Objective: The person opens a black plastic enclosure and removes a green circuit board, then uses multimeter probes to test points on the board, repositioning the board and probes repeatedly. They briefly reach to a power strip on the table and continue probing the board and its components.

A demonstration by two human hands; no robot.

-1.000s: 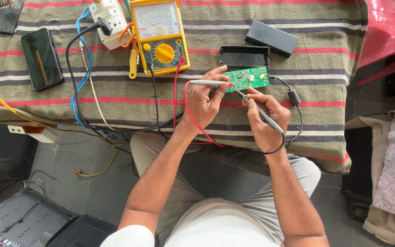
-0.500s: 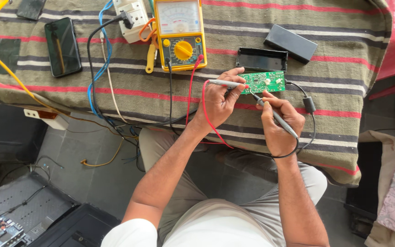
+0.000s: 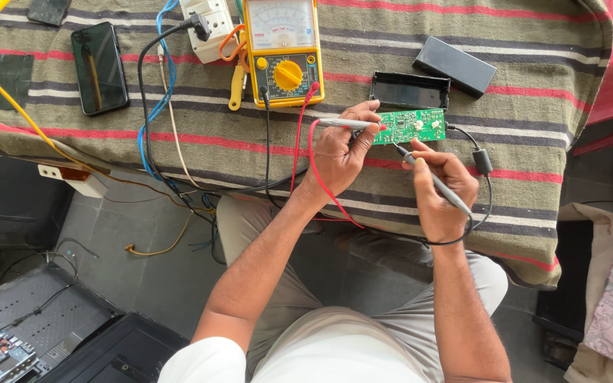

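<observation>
Green circuit board (image 3: 410, 125) near table edge, hands (image 3: 340, 150) probing it.

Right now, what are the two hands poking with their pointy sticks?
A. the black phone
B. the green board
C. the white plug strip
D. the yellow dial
B: the left hand and the right hand each hold a probe, and both tips meet the green board lying on the striped cloth, well away from the phone.
</observation>
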